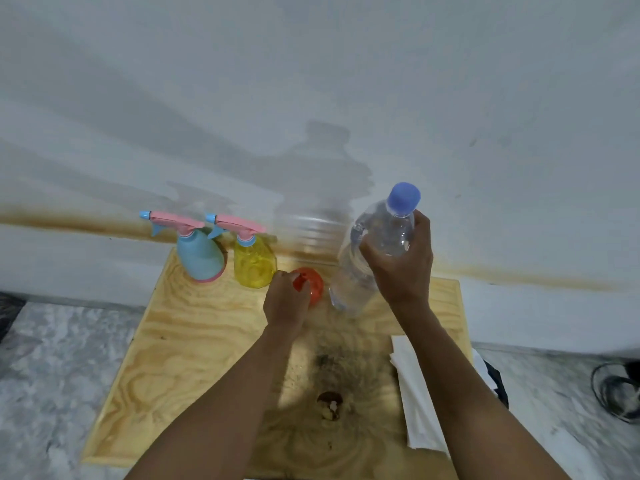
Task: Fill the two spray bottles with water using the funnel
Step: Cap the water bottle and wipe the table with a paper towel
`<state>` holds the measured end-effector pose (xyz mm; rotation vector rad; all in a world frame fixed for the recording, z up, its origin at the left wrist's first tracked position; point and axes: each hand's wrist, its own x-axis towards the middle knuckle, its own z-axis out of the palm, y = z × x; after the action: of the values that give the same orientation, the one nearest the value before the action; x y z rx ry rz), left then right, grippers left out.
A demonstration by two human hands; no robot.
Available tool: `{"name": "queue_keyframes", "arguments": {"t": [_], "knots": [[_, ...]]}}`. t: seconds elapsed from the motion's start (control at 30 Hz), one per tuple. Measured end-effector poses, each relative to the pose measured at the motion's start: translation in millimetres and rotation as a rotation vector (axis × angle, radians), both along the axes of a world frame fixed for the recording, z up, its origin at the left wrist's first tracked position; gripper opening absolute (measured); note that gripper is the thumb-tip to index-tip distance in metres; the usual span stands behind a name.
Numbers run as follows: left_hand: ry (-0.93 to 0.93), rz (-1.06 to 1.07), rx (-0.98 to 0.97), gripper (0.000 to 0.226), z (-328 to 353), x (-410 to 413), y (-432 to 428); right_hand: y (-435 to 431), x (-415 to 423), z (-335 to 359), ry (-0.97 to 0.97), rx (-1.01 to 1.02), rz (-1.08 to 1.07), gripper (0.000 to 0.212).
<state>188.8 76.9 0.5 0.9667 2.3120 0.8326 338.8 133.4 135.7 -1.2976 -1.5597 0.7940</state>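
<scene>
**Water bottle in the right hand, funnel in the left**

On my feed from the head camera, a pale wall (311, 81) fills the upper half, with a brownish stain band running along it low down. Below it lies a grey marbled floor (52, 358), and on that a light wooden board (180, 341) with a dark patch near its middle.

The clear water bottle (375, 237) is the biggest item on the board's far right. It is tilted, neck up and leaning right. The right hand (403, 268) has its fingers and thumb wrapped around the bottle's upper body (whether the base touches the wood, I cannot tell).

A white paper sheet (414, 393) lies along the board's right edge, partly under the right forearm.

At the far left corner the blue spray bottle (200, 259) stands upright, with the yellow spray bottle (254, 266) just beside it on its right. Both wear pink trigger heads (176, 221) pointing left.

The left hand (285, 304) reaches in between the yellow bottle and the water bottle, its fingers curled onto the near side of the orange funnel (314, 284), which sits low by the board.

The water bottle's blue cap (403, 196) is on. A dark cable (614, 389) loops on the floor at far right.
</scene>
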Motion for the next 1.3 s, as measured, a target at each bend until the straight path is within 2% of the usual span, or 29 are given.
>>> {"name": "queue_keyframes", "arguments": {"t": [0.2, 0.6, 0.8, 0.87, 0.93, 1.0, 1.07, 1.2, 1.3], "knots": [[0.041, -0.043, -0.012, 0.033, -17, -9, 25, 17, -16, -5, -0.007, -0.007, -0.016, 0.068], [0.035, -0.058, -0.01, 0.035, -24, -9, 28, 19, -24, -12, -0.013, -0.048, -0.055, 0.07], [-0.035, -0.064, 0.03, 0.055, -23, -1, 7, 10, 3, -6, -0.159, -0.1, 0.075, 0.106], [-0.039, -0.092, -0.017, 0.064, -24, 10, -13, -5, 26, -7, -0.189, -0.024, 0.053, 0.095], [-0.028, -0.156, -0.088, 0.067, -27, 29, -38, -22, 57, -16, -0.206, 0.026, 0.008, 0.069], [-0.016, -0.227, -0.111, 0.063, -29, 54, -62, -40, 93, -30, -0.252, -0.006, -0.023, 0.044], [0.0, -0.32, -0.122, 0.061, -34, 80, -82, -58, 127, -49, -0.342, -0.104, -0.041, 0.029], [0.087, -0.444, -0.227, 0.067, -41, 123, -102, -91, 180, -94, -0.499, -0.289, -0.027, 0.013], [0.189, -0.494, -0.292, 0.069, -42, 138, -105, -110, 204, -126, -0.586, -0.414, 0.001, 0.015]]}}
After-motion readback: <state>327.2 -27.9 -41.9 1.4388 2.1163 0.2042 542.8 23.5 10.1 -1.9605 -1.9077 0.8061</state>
